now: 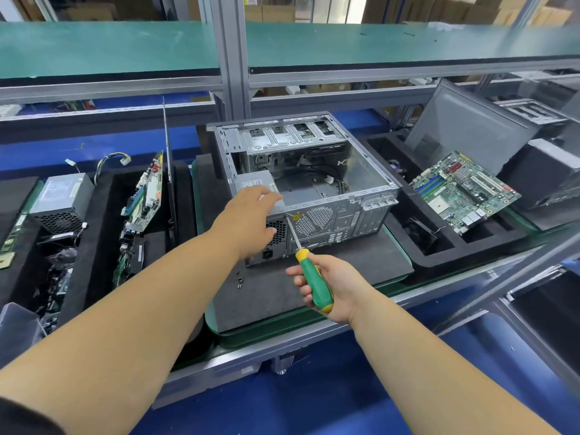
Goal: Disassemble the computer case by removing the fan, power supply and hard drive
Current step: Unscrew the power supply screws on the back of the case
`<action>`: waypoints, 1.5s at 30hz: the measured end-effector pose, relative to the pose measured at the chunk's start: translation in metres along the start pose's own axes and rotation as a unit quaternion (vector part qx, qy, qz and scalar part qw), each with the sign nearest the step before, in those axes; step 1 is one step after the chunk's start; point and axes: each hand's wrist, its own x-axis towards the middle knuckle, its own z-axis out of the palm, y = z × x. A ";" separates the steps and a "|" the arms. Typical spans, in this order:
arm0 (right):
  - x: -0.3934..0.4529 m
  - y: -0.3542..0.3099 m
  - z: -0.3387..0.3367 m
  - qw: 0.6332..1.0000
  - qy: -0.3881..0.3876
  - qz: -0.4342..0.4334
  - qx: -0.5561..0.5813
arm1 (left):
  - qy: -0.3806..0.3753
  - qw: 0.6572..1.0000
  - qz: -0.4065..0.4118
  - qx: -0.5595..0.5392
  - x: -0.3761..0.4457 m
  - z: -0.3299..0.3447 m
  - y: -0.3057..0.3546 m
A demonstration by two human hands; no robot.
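- The computer case [310, 183] lies open on a grey mat [314, 287] at the centre of the bench; the motherboard bay looks bare, with loose cables on the floor.
- The power supply [255, 183] sits inside the case at its 8 o'clock corner, not yet lifted out.
- The left hand [251, 215] reaches over that corner with fingers spread and relaxed, holding nothing.
- The right hand [326, 284] grips a green screwdriver [312, 277], tip at the case's rear panel, 6 o'clock side.
- Loose screws [239, 279] lie on the mat at 7 o'clock, so the supply's fixings seem at least partly out.
- I cannot tell whether the fan and hard drive are already removed.
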 end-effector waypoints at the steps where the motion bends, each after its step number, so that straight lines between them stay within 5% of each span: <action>1: -0.001 -0.001 0.000 1.000 0.003 -0.006 -0.007 | -0.017 1.000 0.018 0.004 0.006 0.000 0.000; 6: -0.003 0.000 0.004 0.999 0.038 -0.030 -0.022 | -0.123 0.989 0.081 0.031 0.032 0.009 0.002; 12: -0.003 -0.004 0.026 0.981 0.141 -0.040 -0.127 | -0.140 0.988 0.064 0.005 0.038 0.014 -0.007; 19: 0.001 -0.001 0.024 0.856 0.260 -0.131 -0.426 | -0.138 0.986 0.075 -0.055 0.040 0.011 -0.013; 24: -0.004 0.001 0.018 0.963 0.157 -0.076 -0.207 | -0.125 0.988 0.078 -0.052 0.040 0.014 -0.012; 29: -0.003 0.006 0.007 0.959 0.118 -0.149 -0.209 | -0.129 0.989 0.067 -0.041 0.040 0.015 -0.012; 39: -0.006 0.002 0.013 0.985 0.086 -0.078 -0.131 | -0.138 0.988 0.060 -0.040 0.039 0.011 -0.009; 45: -0.008 0.000 0.004 0.961 0.103 -0.135 -0.218 | -0.134 0.988 0.061 -0.055 0.038 0.009 -0.007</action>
